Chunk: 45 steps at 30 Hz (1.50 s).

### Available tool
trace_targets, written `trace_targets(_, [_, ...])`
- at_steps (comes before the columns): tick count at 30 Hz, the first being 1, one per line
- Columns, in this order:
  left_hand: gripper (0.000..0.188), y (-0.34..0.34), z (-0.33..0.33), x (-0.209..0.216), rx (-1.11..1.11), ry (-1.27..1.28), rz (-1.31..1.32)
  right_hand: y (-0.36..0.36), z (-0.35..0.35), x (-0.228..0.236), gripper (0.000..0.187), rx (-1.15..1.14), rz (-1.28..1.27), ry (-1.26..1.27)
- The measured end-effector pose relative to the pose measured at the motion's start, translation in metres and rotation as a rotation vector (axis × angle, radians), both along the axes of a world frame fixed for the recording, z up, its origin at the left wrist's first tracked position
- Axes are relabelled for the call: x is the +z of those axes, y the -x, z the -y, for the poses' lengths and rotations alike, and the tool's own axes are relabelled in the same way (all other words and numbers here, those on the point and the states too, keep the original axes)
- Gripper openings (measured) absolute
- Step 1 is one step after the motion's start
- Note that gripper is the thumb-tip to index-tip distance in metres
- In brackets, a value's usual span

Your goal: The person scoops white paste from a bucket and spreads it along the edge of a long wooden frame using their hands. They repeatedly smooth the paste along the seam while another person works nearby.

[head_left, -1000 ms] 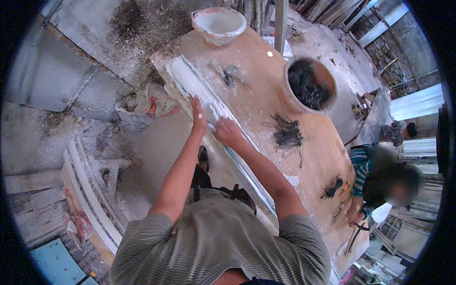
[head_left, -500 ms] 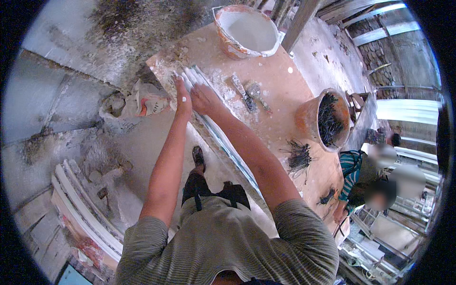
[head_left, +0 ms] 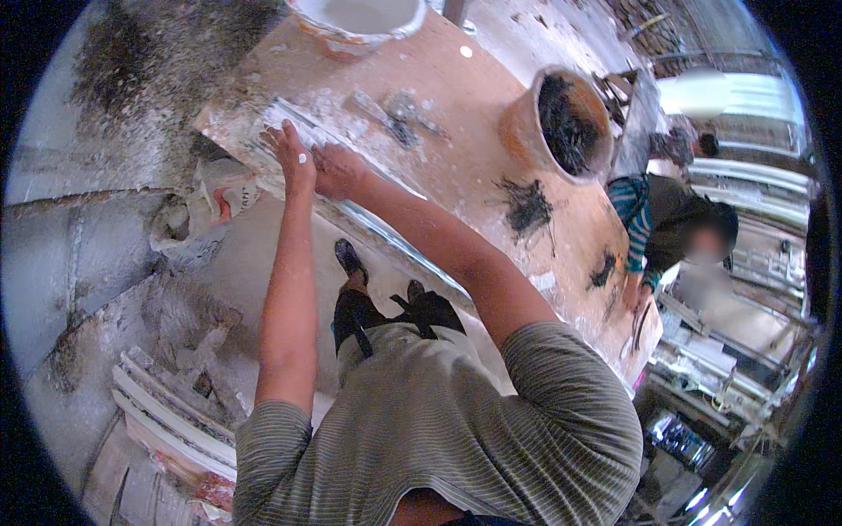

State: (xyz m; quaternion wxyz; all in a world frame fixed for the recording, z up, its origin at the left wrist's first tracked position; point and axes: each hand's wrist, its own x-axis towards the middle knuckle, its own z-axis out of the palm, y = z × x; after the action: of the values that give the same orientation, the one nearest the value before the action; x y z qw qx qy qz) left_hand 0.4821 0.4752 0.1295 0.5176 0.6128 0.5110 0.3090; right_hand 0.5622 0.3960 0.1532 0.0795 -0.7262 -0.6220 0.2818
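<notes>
A long, narrow strip [head_left: 399,230], pale with shiny bluish edges, lies along the table's near-left edge, its upper end smeared white. My left hand [head_left: 296,162] rests at that upper end with fingers stretched out, a white spot on its back. Close against it on the right, my right hand [head_left: 340,172] touches the strip; its fingers bend down and are blurred. Right of my hands, a scraper [head_left: 384,116] and a second plaster-caked hand tool [head_left: 417,114] lie on the brown table [head_left: 447,188], which is spattered with white.
A crusted bucket [head_left: 360,35] of whitish material stands at the far edge. An orange bucket [head_left: 561,127] holds dark fibres; dark tufts [head_left: 526,206] lie nearby. A co-worker [head_left: 671,219] in striped sleeves reaches over the table's right end. A sack [head_left: 230,188] and pale curved mouldings [head_left: 171,421] are left.
My view has shifted, so the table and buckets sit higher and farther left. My right hand has drawn back along the strip, its flat fingers now bent. The co-worker leans farther over the table.
</notes>
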Motion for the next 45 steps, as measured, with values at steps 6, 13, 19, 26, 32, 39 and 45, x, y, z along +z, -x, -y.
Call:
trace_targets(6, [0.085,-0.020,0.120,-0.026,-0.057,-0.126,-0.192,-0.009,0.142,-0.021,0.038,0.021,0.164,-0.461])
trace_targets(13, [0.087,-0.040,0.264,0.014,-0.062,-0.001,-0.217,-0.024,0.282,-0.012,0.045,-0.025,0.060,-0.167])
trace_targets(19, [0.090,-0.058,0.396,0.004,-0.061,-0.031,-0.246,-0.042,0.419,-0.005,0.042,0.018,0.083,-0.252])
trace_targets(26, [0.092,-0.082,0.582,0.022,-0.087,0.045,-0.298,-0.058,0.608,0.008,0.033,-0.082,0.049,-0.202])
trace_targets(32, [0.092,-0.098,0.731,0.016,-0.142,0.011,-0.302,-0.069,0.765,0.015,0.030,-0.135,0.124,-0.222])
trace_targets(39, [0.095,-0.121,0.907,0.031,-0.102,0.055,-0.220,-0.076,0.952,0.007,0.029,-0.215,0.336,-0.442])
trace_targets(45, [0.095,-0.133,1.089,0.028,-0.204,0.073,-0.186,-0.087,1.130,0.012,0.025,-0.410,0.267,-0.234])
